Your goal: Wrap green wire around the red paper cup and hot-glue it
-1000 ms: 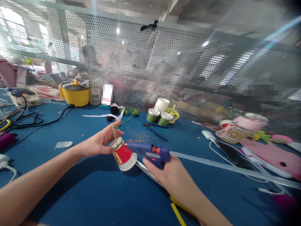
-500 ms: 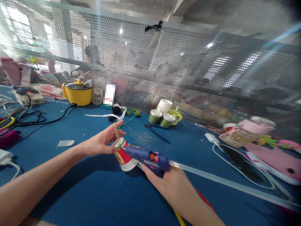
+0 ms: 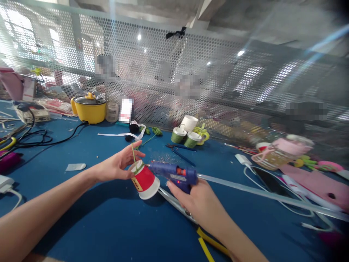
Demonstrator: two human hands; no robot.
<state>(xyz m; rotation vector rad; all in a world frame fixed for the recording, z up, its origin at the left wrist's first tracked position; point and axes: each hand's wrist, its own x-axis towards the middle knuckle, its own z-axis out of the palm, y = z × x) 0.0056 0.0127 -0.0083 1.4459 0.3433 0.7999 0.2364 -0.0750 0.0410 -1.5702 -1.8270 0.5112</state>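
Your left hand [image 3: 121, 165] grips the tilted cup [image 3: 148, 180] by its narrow end, the other fingers loosely spread, with green yarn [image 3: 133, 152] rising beside them. Your right hand [image 3: 203, 200] is wrapped round the glue gun [image 3: 166, 171], its nozzle at the cup's yarn-wound end, over the table [image 3: 114, 229].

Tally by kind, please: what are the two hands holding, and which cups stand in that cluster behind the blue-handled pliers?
Red-and-white paper cup, in the left hand: 1
Blue glue gun, in the right hand: 1
Green-and-white cups: 2
White cup: 1
Total: 5
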